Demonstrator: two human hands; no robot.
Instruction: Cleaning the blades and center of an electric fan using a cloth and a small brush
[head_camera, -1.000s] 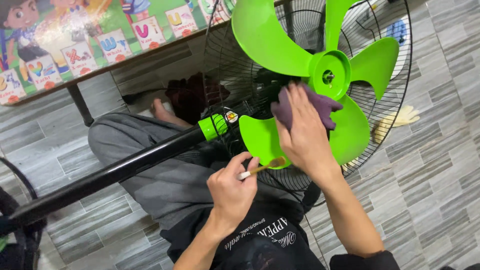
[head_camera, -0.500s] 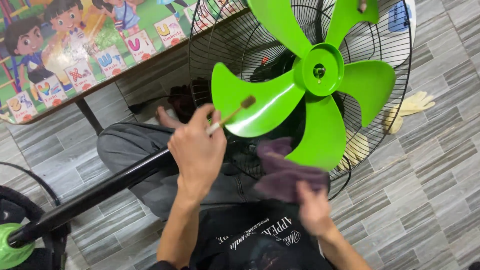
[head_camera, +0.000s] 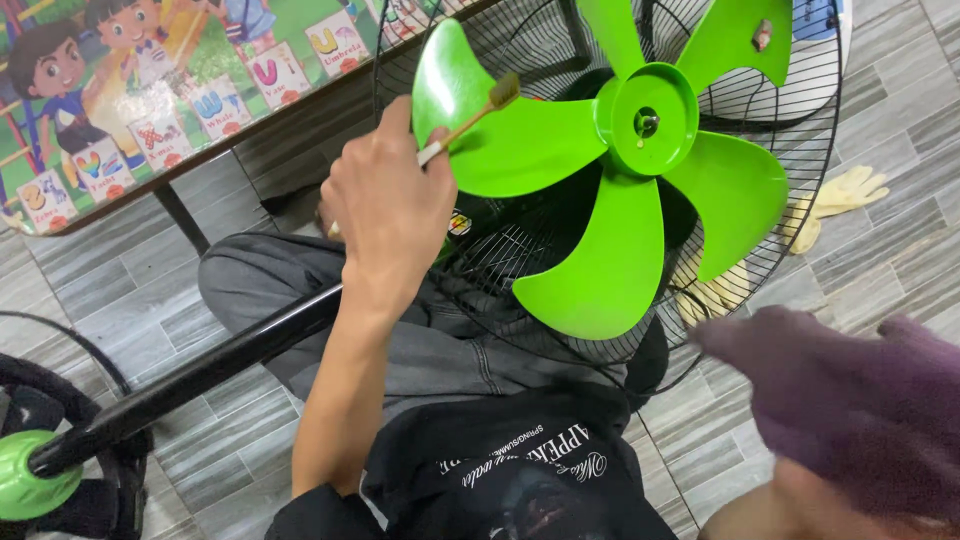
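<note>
My left hand (head_camera: 385, 215) grips a small toothbrush (head_camera: 470, 118), its bristled head resting on the upper left blade of a bright green fan propeller (head_camera: 600, 270). The propeller sits on its hub (head_camera: 645, 120) inside a black wire guard (head_camera: 500, 255). The fan lies tilted across my lap. At the bottom right a blurred purple cloth (head_camera: 860, 400) fills the corner close to the camera. My right hand (head_camera: 780, 512) is under it and mostly hidden, apart from the fan.
The fan's black pole (head_camera: 220, 365) runs down left to a green and black base (head_camera: 30, 475). A low table with a colourful alphabet picture (head_camera: 150, 100) stands at the upper left. Pale yellow gloves (head_camera: 835, 205) lie on the grey tiled floor behind the guard.
My right hand has pulled the purple cloth off the blades, down and to the right, close to the camera. My left hand rose with the toothbrush onto the upper left blade. The propeller has turned.
</note>
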